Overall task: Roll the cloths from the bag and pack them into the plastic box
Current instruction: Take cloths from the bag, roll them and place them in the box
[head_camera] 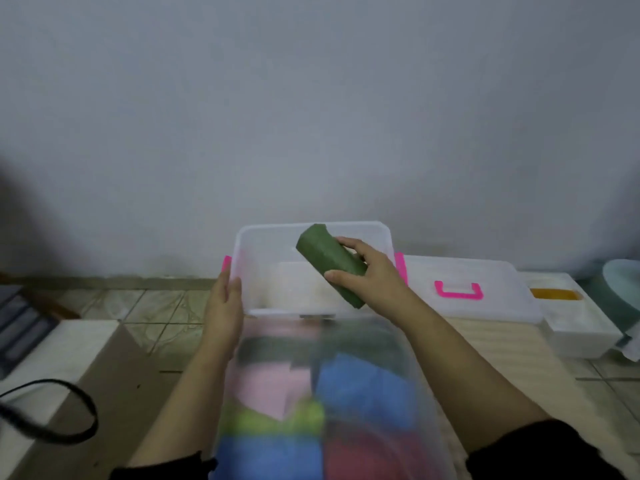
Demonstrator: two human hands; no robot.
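**Green roll poised over the open box**

Held in the right hand [372, 271]: a rolled green cloth [330, 265], fingers and thumb curled round its near end, roll slanted from 5 o'clock up toward 11 o'clock, far end over the plastic box [242, 244]. Apparently raised so as to clear the rim before going down inside.

Laid flat against the box's left wall, at 9 o'clock: the left hand [227, 306], fingers straight, gripping nothing, probably steadying the box against sliding.

Inside the box, pale floor showing, no other rolls made out; plenty of room, it seems, to lay the roll along a wall.

Nearer, at 6 o'clock, a clear bag [346, 341] of folded cloths [367, 386], blurred, close against the box's near rim. At 3 o'clock, just beside the box, its lid [485, 271] with pink handle, leaving the right side tight; open floor to the left.
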